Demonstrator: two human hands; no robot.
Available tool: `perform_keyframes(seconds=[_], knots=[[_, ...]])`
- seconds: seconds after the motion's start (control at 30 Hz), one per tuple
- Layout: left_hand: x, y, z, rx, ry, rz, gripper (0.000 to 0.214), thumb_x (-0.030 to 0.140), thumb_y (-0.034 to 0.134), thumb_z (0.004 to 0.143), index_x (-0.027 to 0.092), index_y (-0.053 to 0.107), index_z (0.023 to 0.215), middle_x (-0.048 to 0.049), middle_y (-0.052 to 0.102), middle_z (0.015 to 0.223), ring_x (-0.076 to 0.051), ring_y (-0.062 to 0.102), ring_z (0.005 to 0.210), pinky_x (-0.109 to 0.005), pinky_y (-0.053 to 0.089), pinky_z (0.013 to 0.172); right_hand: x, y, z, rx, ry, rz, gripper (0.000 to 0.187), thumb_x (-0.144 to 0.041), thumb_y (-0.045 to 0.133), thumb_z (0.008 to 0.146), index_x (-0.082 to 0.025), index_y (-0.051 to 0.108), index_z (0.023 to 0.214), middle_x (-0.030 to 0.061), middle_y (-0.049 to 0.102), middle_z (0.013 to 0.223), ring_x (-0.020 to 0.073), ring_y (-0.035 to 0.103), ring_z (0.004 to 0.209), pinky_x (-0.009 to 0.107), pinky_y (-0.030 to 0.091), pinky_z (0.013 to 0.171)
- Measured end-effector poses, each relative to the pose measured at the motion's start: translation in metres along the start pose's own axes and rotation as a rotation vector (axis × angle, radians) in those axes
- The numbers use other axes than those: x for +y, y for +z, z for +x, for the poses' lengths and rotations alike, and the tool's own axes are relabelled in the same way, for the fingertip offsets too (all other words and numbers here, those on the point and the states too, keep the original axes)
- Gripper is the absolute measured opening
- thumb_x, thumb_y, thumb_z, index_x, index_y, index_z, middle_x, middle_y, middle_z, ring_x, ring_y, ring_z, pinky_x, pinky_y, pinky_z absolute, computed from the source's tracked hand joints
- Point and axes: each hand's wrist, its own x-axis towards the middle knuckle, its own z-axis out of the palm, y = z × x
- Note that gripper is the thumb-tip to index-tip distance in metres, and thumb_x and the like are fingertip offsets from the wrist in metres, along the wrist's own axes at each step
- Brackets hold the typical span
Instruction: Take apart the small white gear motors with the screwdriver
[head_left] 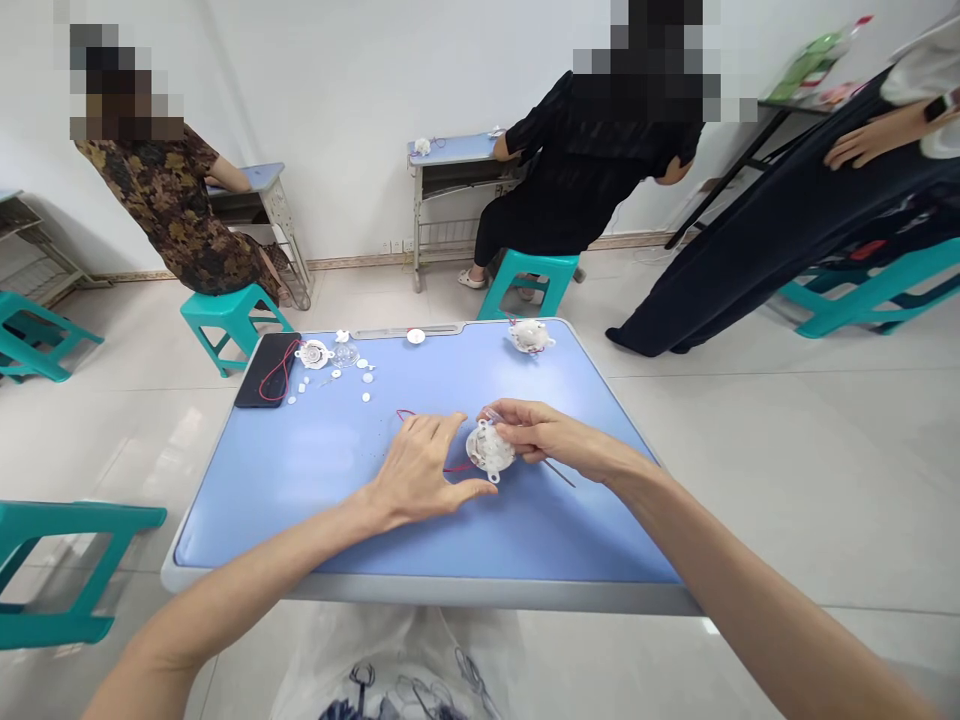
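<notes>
A white round plastic housing (pixel 491 450) with small mounting ears is tilted up over the blue desk. My right hand (pixel 536 432) is closed, its fingers pinching the housing's right edge. A thin metal rod (pixel 559 473), perhaps a screwdriver shaft, sticks out below that hand, and a clear piece shows by its fingertips. My left hand (pixel 420 465) is open at the housing's left side, fingers and thumb spread; its thumb tip is close to the lower ear, and I cannot tell if they touch. Red wire (pixel 457 468) runs between the left hand and the housing.
A second white housing (pixel 531 336) lies at the desk's back right. At back left are a black phone-like slab (pixel 268 370), an opened housing (pixel 313 353) and several small white parts (pixel 367 378). People sit at desks beyond; one stands at right. Teal stools (pixel 531 280) stand around.
</notes>
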Motion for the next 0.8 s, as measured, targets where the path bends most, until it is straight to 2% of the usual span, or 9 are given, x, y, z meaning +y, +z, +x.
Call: perform_keyframes(seconds=[0.1,0.17,0.3,0.4,0.53,0.67,0.8], knots=[[0.000,0.006,-0.001,0.032,-0.002,0.008,0.065,0.058,0.069,0.081,0.018,0.052,0.129,-0.0111,0.066,0.109,-0.028,0.060,0.103,-0.045,0.044,0.095,0.005,0.003,-0.004,0.061,0.011,0.063,0.048,-0.057,0.073,0.072,-0.020,0.052,0.095,-0.0091,0.030,0.064,0.0066,0.019,0.055,0.025,0.012,0.051],[0.000,0.008,-0.001,0.050,0.018,0.023,0.067,0.060,0.070,0.079,0.018,0.054,0.128,-0.0113,0.065,0.109,-0.029,0.058,0.103,-0.046,0.042,0.096,0.008,0.005,-0.007,0.114,0.009,0.092,0.049,-0.058,0.074,0.071,-0.020,0.053,0.094,-0.0093,0.028,0.063,0.0065,0.019,0.055,0.025,0.013,0.051],[0.003,0.010,0.000,0.062,0.005,0.088,0.068,0.064,0.071,0.075,0.020,0.057,0.124,-0.0121,0.063,0.112,-0.032,0.053,0.108,-0.051,0.037,0.101,0.012,0.012,-0.012,0.217,-0.004,0.164,0.049,-0.058,0.075,0.070,-0.020,0.053,0.091,-0.0080,0.033,0.063,0.0065,0.022,0.055,0.024,0.016,0.050],[0.003,0.013,0.001,0.073,-0.043,0.068,0.064,0.059,0.072,0.077,0.021,0.057,0.125,-0.0110,0.061,0.119,-0.031,0.050,0.113,-0.051,0.037,0.103,0.015,0.018,-0.015,0.257,-0.031,0.230,0.047,-0.057,0.075,0.070,-0.020,0.051,0.088,-0.0069,0.036,0.065,0.0071,0.025,0.056,0.024,0.018,0.049],[-0.001,0.014,0.000,0.112,-0.057,0.032,0.070,0.054,0.077,0.074,0.020,0.052,0.130,-0.0119,0.055,0.130,-0.033,0.044,0.122,-0.052,0.037,0.106,0.016,0.029,-0.016,0.311,-0.030,0.307,0.046,-0.052,0.078,0.069,-0.021,0.049,0.086,-0.0054,0.039,0.068,0.0074,0.028,0.057,0.024,0.022,0.049],[-0.004,0.009,-0.003,0.062,-0.078,-0.042,0.073,0.052,0.081,0.071,0.021,0.051,0.131,-0.0100,0.056,0.129,-0.030,0.047,0.112,-0.048,0.044,0.100,0.013,0.043,-0.010,0.312,-0.022,0.354,0.046,-0.051,0.078,0.069,-0.021,0.049,0.086,-0.0065,0.038,0.064,0.0078,0.029,0.058,0.024,0.024,0.051],[-0.005,0.005,-0.005,0.074,-0.152,-0.089,0.072,0.050,0.085,0.067,0.021,0.055,0.125,-0.0080,0.062,0.122,-0.029,0.049,0.106,-0.045,0.046,0.096,0.012,0.058,-0.003,0.333,0.003,0.366,0.048,-0.054,0.077,0.069,-0.020,0.050,0.090,-0.0067,0.039,0.061,0.0090,0.032,0.057,0.025,0.027,0.052]])
